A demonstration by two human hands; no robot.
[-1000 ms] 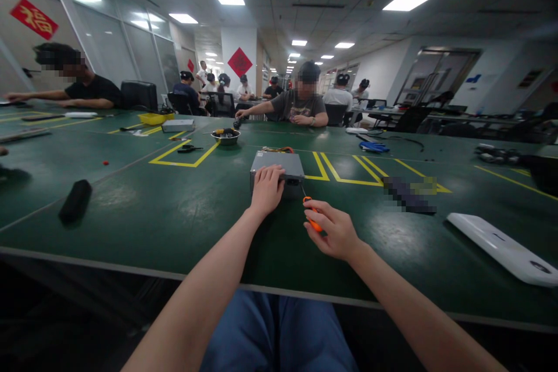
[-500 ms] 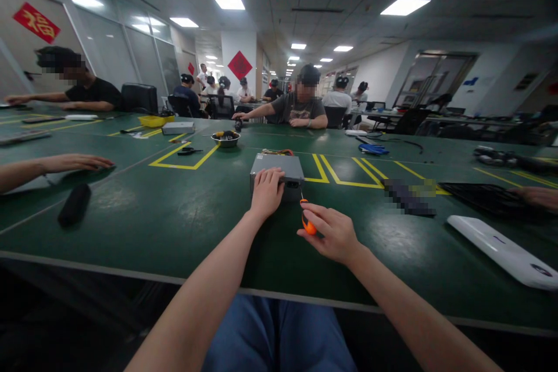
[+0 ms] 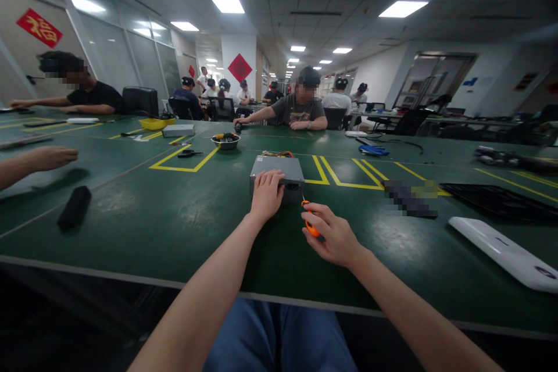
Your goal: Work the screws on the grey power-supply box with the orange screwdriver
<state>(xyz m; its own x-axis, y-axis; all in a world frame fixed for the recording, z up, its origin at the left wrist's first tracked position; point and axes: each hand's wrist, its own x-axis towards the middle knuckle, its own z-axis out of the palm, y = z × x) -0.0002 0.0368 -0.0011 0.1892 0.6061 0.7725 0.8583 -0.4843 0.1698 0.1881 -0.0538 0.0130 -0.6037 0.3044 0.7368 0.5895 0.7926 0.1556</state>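
Observation:
A grey metal power supply box [image 3: 279, 167] lies on the green table [image 3: 174, 226] in front of me, with coloured wires at its far end. My left hand [image 3: 265, 195] rests on its near left corner, fingers curled over the top edge. My right hand [image 3: 333, 235] is closed round the orange handle of a screwdriver [image 3: 310, 225]. The screwdriver's thin shaft points at the box's near face.
A black pouch [image 3: 75, 207] lies at the left, and another person's hand [image 3: 47, 158] hovers beyond it. A white long cover [image 3: 501, 251] and a black keyboard [image 3: 497, 197] lie at the right. A metal bowl [image 3: 225, 139] and people seated across sit further back.
My right hand shifted the screwdriver slightly, keeping its tip at the box. The other person's hand at the left came in, then drew back left. My left hand stayed put.

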